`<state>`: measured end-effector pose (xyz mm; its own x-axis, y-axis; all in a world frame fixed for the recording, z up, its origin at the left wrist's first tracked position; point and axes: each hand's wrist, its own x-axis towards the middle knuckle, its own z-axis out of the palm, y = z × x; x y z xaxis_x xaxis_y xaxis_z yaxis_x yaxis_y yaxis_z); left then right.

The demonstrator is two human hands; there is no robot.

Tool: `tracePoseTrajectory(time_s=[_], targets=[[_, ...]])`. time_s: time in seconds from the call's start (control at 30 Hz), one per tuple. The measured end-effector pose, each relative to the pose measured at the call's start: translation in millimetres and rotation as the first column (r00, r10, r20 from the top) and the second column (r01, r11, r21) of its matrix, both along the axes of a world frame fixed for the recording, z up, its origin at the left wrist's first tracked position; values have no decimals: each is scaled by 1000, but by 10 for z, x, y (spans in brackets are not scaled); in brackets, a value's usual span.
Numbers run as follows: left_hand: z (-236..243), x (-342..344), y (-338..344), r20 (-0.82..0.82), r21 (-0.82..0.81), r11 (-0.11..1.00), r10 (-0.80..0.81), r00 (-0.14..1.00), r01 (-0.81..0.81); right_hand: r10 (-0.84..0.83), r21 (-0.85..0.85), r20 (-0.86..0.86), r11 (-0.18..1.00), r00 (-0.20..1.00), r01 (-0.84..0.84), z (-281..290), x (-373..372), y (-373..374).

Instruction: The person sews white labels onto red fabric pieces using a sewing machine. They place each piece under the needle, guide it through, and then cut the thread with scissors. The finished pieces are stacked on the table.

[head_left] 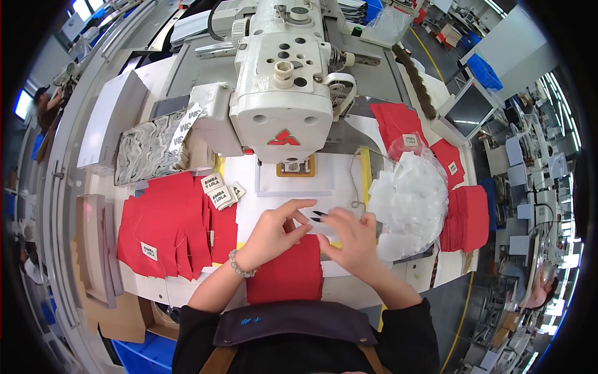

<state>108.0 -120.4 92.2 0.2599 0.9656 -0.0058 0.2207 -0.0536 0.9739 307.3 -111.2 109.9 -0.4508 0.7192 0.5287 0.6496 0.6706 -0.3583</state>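
Observation:
My left hand, a beaded bracelet at its wrist, is held over the white work plate with thumb and index finger apart and nothing visible between them. Facing it, my right hand is curled round a small pair of tweezers; only two dark pointed tips show, aimed left. Under and between the hands lies a red fabric piece near the front edge. Just beyond, a clear plate and an amber frame sit below the head of a white sewing machine.
Red fabric pieces lie piled at left, with small cream labels on top. A box of folded label strips stands behind. To the right are a bagged heap of white pieces, more red stacks and a screen.

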Motion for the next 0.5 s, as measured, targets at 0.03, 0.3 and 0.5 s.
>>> tracePoseTrajectory(time_s=[0.03,0.3,0.5], targets=[[-8,-31,21,10,10,1000,7,1000,-7,-32,-144,-174,990,984,7,43,-48,73],[-86,-140,154,-13,98,993,65,998,-64,-28,-642,-407,720,913,-264,-278,128,434],[-371,-229,390,-161,331,941,-16,987,70,164,-202,-264,954,950,-221,-638,-19,716]])
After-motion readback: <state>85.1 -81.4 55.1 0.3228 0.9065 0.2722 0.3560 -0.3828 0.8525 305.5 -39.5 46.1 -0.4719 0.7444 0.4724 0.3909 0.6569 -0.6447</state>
